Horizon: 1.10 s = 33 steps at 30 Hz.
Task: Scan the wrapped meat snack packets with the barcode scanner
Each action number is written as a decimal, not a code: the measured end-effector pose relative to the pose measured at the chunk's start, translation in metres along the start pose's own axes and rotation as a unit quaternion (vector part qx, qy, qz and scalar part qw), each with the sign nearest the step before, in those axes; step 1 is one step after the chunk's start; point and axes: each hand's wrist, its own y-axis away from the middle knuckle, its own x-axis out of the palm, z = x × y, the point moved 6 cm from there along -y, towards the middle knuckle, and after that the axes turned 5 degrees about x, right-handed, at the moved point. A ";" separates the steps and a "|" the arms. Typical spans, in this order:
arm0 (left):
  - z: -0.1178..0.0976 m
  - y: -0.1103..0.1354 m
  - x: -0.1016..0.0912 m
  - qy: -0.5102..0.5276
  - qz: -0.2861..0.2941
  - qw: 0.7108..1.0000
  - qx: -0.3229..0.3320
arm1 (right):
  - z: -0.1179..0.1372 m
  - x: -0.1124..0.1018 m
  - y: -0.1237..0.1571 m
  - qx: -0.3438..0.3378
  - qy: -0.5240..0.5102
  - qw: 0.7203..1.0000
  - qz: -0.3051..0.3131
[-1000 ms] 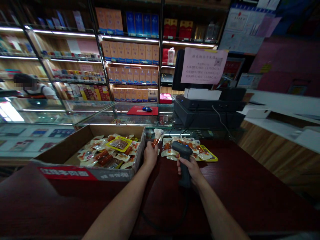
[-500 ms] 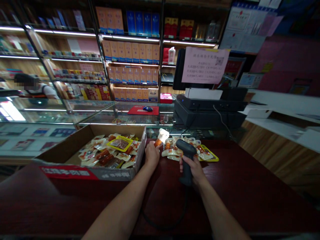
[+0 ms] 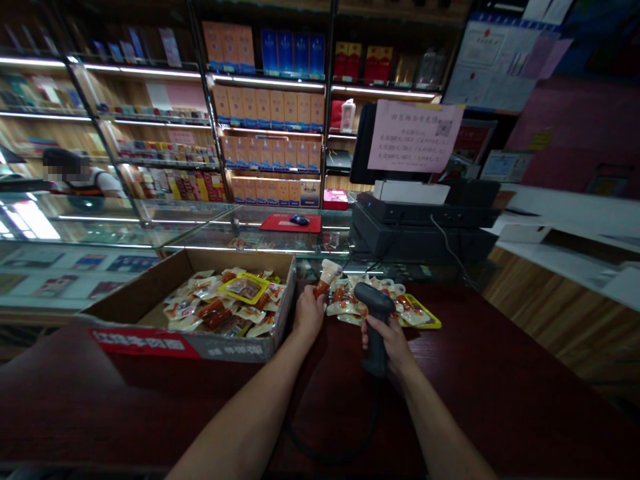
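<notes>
We're mid-scan: left hand [image 3: 309,315] pinches one snack pack [image 3: 325,279] upright just right of the box [image 3: 200,340], and right hand [image 3: 387,337] is wrapped tight around the scanner [image 3: 373,317], head aimed toward the pack. Next move likely calls for turning the pack so its code faces the scanner window, tricky on glossy, crinkly film. Pack is a slim soft sachet, pale top over orange-red; scanner is matte dark plastic with a cable, on a dark wood counter [image 3: 500,387] beside the scanned pile [image 3: 410,310].

Lit shelves [image 3: 270,110] of boxed goods stand behind a glass counter [image 3: 165,230], beside a black register [image 3: 423,227].
</notes>
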 end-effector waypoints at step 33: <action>-0.004 -0.006 -0.175 -0.194 -0.215 0.956 0.041 | 0.005 0.135 0.018 0.058 0.012 0.977 0.203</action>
